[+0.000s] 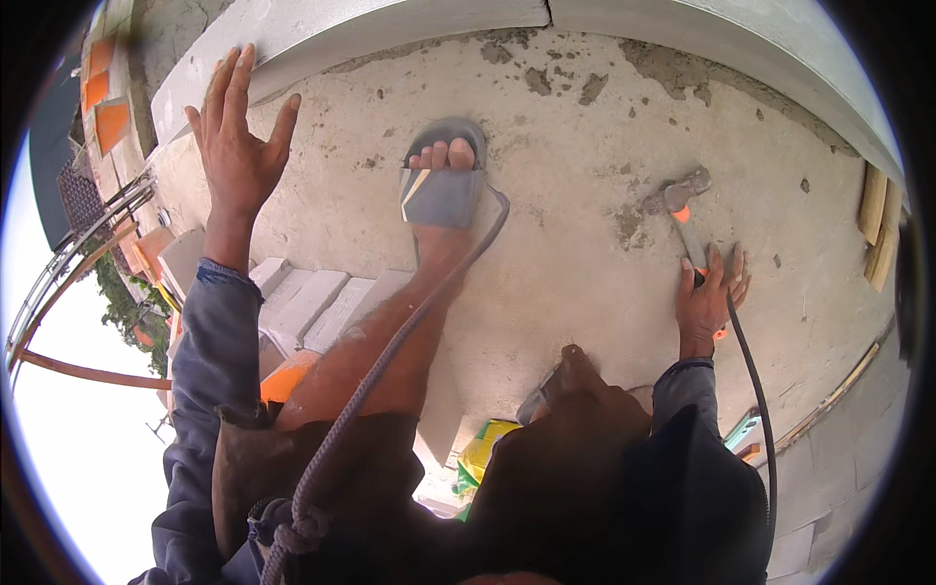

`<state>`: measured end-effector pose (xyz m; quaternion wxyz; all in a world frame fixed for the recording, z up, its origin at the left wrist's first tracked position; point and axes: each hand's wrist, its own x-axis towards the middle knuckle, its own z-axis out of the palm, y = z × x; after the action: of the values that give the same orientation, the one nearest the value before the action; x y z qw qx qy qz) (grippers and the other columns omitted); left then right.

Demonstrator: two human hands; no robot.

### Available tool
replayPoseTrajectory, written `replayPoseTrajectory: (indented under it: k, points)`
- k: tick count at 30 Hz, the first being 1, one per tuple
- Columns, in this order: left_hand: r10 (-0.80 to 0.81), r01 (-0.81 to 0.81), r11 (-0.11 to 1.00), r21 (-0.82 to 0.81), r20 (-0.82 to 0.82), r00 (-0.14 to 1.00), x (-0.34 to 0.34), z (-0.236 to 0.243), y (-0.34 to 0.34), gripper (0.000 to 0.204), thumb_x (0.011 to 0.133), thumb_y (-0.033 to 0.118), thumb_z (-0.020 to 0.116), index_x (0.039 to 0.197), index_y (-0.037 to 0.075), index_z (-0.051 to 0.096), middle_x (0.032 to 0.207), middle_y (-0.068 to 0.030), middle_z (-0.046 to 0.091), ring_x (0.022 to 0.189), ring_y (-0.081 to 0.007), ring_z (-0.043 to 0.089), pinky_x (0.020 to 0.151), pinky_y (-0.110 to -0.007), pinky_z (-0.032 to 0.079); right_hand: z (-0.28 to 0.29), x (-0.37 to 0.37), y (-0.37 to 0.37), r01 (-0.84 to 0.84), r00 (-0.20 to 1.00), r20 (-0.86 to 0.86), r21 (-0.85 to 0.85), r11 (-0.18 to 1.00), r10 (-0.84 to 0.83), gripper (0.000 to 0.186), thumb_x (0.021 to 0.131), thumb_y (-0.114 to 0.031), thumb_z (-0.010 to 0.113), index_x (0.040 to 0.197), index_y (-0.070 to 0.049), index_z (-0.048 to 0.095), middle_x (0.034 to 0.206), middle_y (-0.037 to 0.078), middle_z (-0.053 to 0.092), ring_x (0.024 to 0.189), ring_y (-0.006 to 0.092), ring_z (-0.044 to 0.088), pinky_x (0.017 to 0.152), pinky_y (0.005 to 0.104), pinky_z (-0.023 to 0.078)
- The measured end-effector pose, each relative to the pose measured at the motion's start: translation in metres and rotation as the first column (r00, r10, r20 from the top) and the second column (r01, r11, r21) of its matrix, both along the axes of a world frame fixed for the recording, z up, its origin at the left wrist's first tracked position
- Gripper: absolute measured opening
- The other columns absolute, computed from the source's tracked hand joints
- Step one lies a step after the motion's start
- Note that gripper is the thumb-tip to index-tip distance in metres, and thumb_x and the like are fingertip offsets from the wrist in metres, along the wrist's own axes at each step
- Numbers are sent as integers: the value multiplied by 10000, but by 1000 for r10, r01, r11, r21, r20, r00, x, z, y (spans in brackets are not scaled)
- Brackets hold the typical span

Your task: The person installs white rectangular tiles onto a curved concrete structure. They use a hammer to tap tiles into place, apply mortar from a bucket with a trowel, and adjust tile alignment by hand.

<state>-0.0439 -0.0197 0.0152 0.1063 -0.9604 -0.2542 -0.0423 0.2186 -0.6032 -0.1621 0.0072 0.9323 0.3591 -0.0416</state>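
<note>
Holds the left hand (239, 146) up near a long grey block (331, 29), with fingers spread wide. Cannot tell if touching it. Lays the right hand (710, 307) over the handle of a hammer (689, 234), with the fingers a bit bent and a little apart. Cannot tell if holding it tight or just resting on top. Has the hammer on the dusty grey floor (575, 253), over on the right side, with its head pointing away from the body.

Wears a dark sandal (441, 200) on the left foot. Has a twisty rope (304, 497) hanging in front of the left leg, and a thin dark cord (755, 385) by the right hand. Also shows pale blocks (304, 302) beside the left leg, and a yellow and green bag (480, 453) between the legs.
</note>
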Motion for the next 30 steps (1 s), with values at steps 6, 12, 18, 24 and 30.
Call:
replayPoseTrajectory:
  k: [6,12,18,24,30]
  points:
    - [332,-282,936,209,-265,905,-43,16,34,781,1015,496,694,1689,304,351,1673,-71,484,1440,-346,574,1232,-722,307,2,-4,7,37,999,8,33,999,-37,551,976,-537,719,1414,-212,641,1649,130,451,1562,359,371,1267,589,300]
    - [664,-653,730,202,-436,607,-122,49,50,808,995,585,654,1605,81,490,1382,-269,689,1305,-441,654,1102,-526,513,0,-6,6,32,999,35,109,993,-36,536,983,-526,713,1407,-204,654,1646,126,457,1555,363,381,1266,571,313]
    - [533,-590,805,61,-509,676,-148,47,40,730,979,600,677,1470,61,653,1343,-277,709,1256,-434,687,1080,-513,531,7,-6,9,46,997,53,87,995,-51,527,1008,-529,685,1409,-188,652,1619,117,497,1540,341,414,1254,548,328]
    - [377,-367,926,91,-299,877,-60,49,14,437,1010,485,717,1261,130,758,1233,-109,787,1108,-295,766,918,-434,598,2,-9,8,133,989,53,119,984,-140,571,959,-559,732,1384,-184,661,1620,68,509,1531,316,433,1243,520,338]
    - [54,-25,989,148,-196,979,32,56,-20,414,965,488,779,1183,136,770,1119,-74,797,1026,-248,751,901,-400,585,6,-10,22,251,967,15,117,961,-255,621,859,-592,809,1337,-218,677,1576,-9,546,1467,279,493,1245,519,325]
